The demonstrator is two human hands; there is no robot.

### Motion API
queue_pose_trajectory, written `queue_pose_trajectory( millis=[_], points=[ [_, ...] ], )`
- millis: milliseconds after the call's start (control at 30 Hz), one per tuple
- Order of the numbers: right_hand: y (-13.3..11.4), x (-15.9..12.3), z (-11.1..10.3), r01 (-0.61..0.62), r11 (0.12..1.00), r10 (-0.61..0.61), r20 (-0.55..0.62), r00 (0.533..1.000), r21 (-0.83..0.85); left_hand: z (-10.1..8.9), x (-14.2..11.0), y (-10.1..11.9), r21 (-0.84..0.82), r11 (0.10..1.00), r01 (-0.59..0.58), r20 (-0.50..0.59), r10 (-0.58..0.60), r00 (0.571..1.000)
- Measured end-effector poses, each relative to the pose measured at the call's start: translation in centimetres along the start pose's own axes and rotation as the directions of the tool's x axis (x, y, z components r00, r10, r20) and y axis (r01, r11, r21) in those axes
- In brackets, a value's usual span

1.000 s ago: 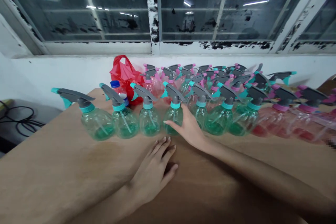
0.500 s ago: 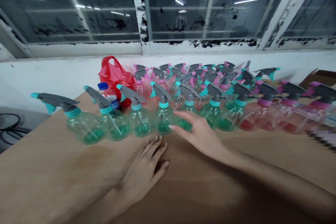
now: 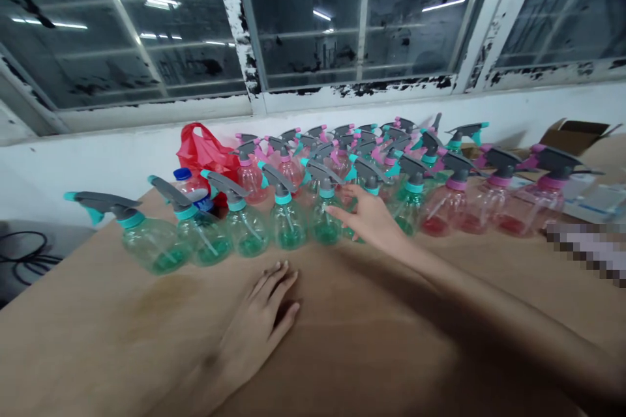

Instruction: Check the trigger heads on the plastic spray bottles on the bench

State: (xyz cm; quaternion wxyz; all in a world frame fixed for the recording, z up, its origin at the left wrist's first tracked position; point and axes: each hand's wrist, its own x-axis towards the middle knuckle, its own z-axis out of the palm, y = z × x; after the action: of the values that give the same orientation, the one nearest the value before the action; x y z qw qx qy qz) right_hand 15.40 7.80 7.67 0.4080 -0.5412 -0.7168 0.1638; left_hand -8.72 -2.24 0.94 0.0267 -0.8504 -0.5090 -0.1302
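A front row of spray bottles with grey trigger heads runs across the wooden table. Toward the left stand teal-collared ones with green liquid, such as this green spray bottle (image 3: 289, 225); at the right end are pink-collared ones, including a pink spray bottle (image 3: 437, 212). My right hand (image 3: 374, 218) reaches in from the right, thumb and fingers apart, in front of another green spray bottle (image 3: 369, 176) and partly hiding it. Whether the fingers touch that bottle I cannot tell. On the tabletop, closer to me, my left hand (image 3: 257, 322) lies flat with spread fingers, holding nothing.
Behind the row stand several more spray bottles (image 3: 342, 159). A red plastic bag (image 3: 208, 159) and a blue-capped bottle (image 3: 188, 186) sit at the back left. An open cardboard box (image 3: 577, 137) is at the far right. Black cable (image 3: 29, 260) lies beyond the table's left edge.
My right hand has moved rightward along the row, from one green bottle to the neighbouring one. My left hand stays on the table. The camera view has shifted and tilted slightly.
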Motion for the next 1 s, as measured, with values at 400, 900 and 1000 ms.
queue_pose_trajectory(
  millis=[400,900,1000],
  points=[
    [-0.9,-0.1,1.6,0.071,0.921,-0.077,0.0,0.997,-0.384,-1.6,1.6,2.5,-0.22,0.97,0.102,0.014,-0.101,0.995],
    [-0.1,-8.8,-5.0,0.275,0.916,-0.254,0.111,0.961,-0.292,1.1,5.2,8.8,-0.522,0.852,-0.026,-0.095,-0.028,0.995],
    [0.1,-8.3,-6.2,0.212,0.972,-0.228,0.196,0.954,0.098,1.1,5.0,9.9,-0.546,0.837,-0.051,-0.056,0.024,0.998]
  ],
)
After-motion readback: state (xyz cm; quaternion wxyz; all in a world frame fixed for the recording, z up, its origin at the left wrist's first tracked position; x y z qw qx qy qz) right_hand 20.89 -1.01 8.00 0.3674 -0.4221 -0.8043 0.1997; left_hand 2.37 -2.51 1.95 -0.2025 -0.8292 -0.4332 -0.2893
